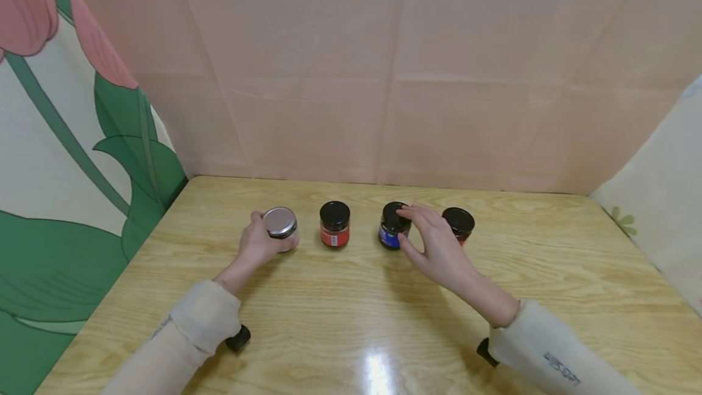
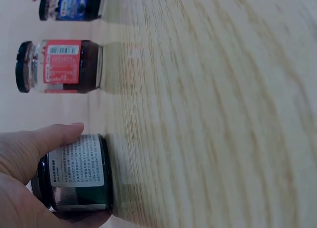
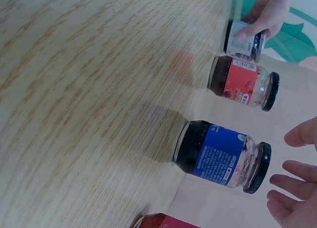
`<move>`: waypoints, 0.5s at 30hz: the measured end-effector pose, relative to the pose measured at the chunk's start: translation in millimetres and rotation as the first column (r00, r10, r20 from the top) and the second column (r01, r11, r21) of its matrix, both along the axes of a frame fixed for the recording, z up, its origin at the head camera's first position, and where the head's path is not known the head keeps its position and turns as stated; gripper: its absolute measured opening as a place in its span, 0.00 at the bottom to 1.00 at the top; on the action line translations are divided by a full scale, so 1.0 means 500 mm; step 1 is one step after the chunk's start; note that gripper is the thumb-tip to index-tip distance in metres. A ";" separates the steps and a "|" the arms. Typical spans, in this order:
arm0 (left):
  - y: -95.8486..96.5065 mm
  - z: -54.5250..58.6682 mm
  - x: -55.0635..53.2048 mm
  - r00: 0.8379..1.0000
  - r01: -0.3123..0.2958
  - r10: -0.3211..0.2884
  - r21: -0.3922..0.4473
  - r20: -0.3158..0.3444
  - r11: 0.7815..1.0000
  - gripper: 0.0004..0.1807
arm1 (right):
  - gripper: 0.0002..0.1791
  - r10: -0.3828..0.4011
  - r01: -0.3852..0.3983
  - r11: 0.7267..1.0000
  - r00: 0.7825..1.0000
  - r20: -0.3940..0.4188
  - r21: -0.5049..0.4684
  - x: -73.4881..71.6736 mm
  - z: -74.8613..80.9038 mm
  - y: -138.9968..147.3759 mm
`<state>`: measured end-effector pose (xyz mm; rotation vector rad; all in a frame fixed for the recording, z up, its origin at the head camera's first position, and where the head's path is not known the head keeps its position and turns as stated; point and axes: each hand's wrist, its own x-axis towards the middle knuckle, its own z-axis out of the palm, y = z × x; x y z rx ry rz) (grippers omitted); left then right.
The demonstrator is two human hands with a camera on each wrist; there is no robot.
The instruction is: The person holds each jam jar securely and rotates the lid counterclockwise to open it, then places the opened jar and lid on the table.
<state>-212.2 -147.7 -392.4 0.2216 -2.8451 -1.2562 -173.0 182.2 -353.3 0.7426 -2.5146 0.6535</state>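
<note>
My left hand [image 1: 259, 241] grips a jar with a silver lid [image 1: 280, 221], the leftmost in a row of jars. Thumb and fingers wrap its sides, and its white printed label [image 2: 77, 161] faces the left wrist camera. The jar stands upright on the table. Over on the right, my right hand [image 1: 439, 247] hovers beside a jar with a blue label [image 3: 218, 154] and black lid. In the right wrist view its fingers [image 3: 294, 186] are spread, with a gap between them and the lid.
Between the hands stands a red-labelled jar [image 1: 334, 224] with a black lid. Another black-lidded jar [image 1: 458, 222] stands at the row's right end, partly behind my right hand. The wooden table [image 1: 329, 309] meets a pink backdrop [image 1: 307, 127] behind the row.
</note>
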 end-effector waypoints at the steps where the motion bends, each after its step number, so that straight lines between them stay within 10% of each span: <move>1: 0.000 0.000 -0.001 1.000 -0.003 0.003 0.001 0.001 1.000 0.46 | 0.22 0.003 -0.003 1.000 1.000 -0.005 -0.001 0.000 0.000 0.000; 15: 0.001 0.005 0.001 1.000 -0.023 0.023 0.015 0.007 1.000 0.46 | 0.23 0.013 -0.013 1.000 1.000 0.002 0.000 0.000 -0.001 0.003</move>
